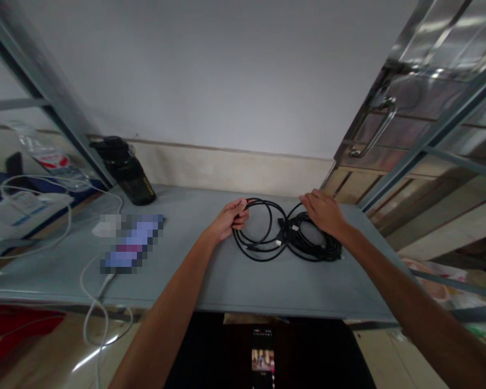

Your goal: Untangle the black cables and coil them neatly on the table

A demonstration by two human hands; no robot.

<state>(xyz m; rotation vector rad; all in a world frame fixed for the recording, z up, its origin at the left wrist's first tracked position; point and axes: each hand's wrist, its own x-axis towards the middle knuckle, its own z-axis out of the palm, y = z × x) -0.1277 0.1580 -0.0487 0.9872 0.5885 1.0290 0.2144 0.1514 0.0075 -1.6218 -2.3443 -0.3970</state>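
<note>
Two black cable coils lie side by side on the grey desktop [227,286]. My left hand [230,217] pinches the upper left edge of the looser left coil [263,259], fingers closed round its strands. The thicker right coil [319,253] lies under my right hand [323,212], whose fingers curl over its top; how firmly they grip is hidden. Between the coils sit dark connectors [283,233] with pale tips, where the loops meet and partly overlap.
A black bottle [127,173] stands at the back left. In front of it lies a phone [133,243] with a white cable [99,302] hanging over the front edge. Further left are a clear plastic bottle [56,162] and a white box [24,213]. Metal posts flank the desk.
</note>
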